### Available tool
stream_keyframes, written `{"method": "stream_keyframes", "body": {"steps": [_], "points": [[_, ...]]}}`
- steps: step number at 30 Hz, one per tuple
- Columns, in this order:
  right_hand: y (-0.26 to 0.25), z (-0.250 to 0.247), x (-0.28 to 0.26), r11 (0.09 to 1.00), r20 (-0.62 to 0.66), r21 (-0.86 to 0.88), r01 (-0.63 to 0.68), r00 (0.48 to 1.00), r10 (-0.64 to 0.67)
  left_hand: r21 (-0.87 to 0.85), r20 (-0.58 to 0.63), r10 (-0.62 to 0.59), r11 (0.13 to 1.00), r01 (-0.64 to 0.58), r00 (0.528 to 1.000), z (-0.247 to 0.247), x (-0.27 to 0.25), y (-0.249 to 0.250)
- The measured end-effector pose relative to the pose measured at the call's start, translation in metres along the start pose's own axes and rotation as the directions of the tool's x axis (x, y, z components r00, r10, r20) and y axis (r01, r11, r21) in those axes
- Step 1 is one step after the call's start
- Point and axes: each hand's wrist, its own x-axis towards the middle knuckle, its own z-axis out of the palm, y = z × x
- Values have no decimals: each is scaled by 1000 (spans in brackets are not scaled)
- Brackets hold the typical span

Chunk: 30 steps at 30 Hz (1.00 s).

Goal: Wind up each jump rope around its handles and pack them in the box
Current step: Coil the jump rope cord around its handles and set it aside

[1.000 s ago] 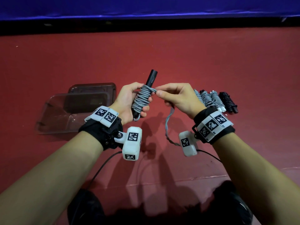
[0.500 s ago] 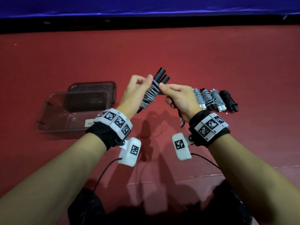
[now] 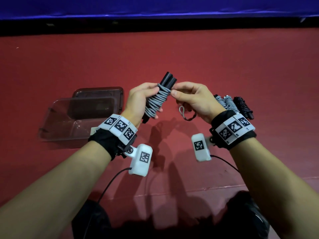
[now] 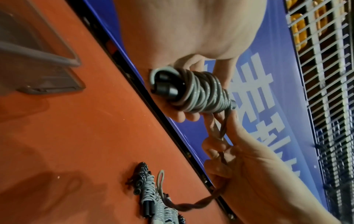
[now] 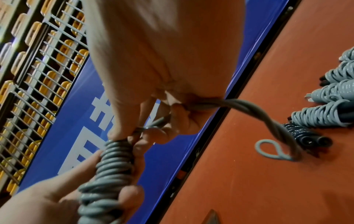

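My left hand (image 3: 140,100) grips a pair of black handles (image 3: 168,81) wound with grey rope (image 3: 158,102), held tilted above the red floor. My right hand (image 3: 191,99) pinches the rope's free end against the top of the coil. A short twisted tail with a small loop (image 3: 183,111) hangs below the right palm. The coil (image 4: 201,92) fills the left wrist view; the right wrist view shows the twisted tail (image 5: 268,121) leaving my fingers. The clear plastic box (image 3: 57,125) lies open on the floor to the left.
Several wound ropes lie side by side on the floor at the right: grey ones (image 3: 226,102) and a black one (image 3: 243,106). The box's brown lid (image 3: 98,95) lies behind the box. A blue barrier (image 3: 155,7) runs along the far edge.
The long hanging stretch of rope has been wound onto the handles; only a short looped tail is left. Both hands turned the bundle and now hold it a little higher.
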Motion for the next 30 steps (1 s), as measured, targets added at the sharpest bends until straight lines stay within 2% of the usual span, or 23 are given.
{"method": "stream_keyframes", "body": {"steps": [2, 4, 5, 7, 9, 10, 13, 15, 16, 18, 21, 23, 26, 30], "points": [[-3, -2, -1, 998, 79, 62, -5, 997, 0, -41, 123, -117, 992, 123, 985, 2, -4, 6], [-4, -1, -3, 995, 188, 93, -33, 982, 15, -46, 259, -258, 959, 279, 931, 0, -6, 12], [-4, 0, -4, 993, 209, 107, -38, 978, 15, -44, 306, -302, 943, 330, 903, -1, -7, 14], [-5, 3, -7, 995, 164, 98, -19, 987, 3, -49, 343, -335, 927, 373, 878, -3, -8, 14], [-4, 7, -7, 999, 64, 41, 8, 998, -11, -48, 317, -324, 933, 357, 891, -1, -8, 11], [-4, 9, -7, 1000, -1, 18, 11, 1000, -11, -38, 287, -290, 949, 313, 913, 2, -7, 7], [1, 9, -4, 1000, -197, 21, -10, 980, 14, 119, 162, -54, 992, 35, 985, 5, -1, -8], [4, 12, -3, 999, -266, -2, -40, 963, 38, 315, 126, 70, 943, -107, 989, 2, 1, -14], [5, 16, -4, 998, -285, -19, -62, 957, 54, 364, 109, 99, 922, -132, 989, 1, 2, -15], [6, 18, -4, 996, -281, -43, -83, 957, 67, 354, 66, 94, 929, -111, 993, 0, 3, -16], [8, 14, -3, 998, -120, -68, -6, 993, -2, 257, 21, 34, 966, -38, 999, 1, 4, -16], [7, 11, -3, 997, -36, -73, 7, 999, -10, 133, 16, -39, 990, 36, 999, 1, 5, -14], [8, 10, -3, 997, -18, -70, 23, 1000, -24, -34, 41, -154, 987, 155, 987, 0, 5, -5], [10, 7, -2, 998, 15, 23, -61, 998, 60, -63, 78, -217, 973, 222, 973, -1, 4, 2]]}}
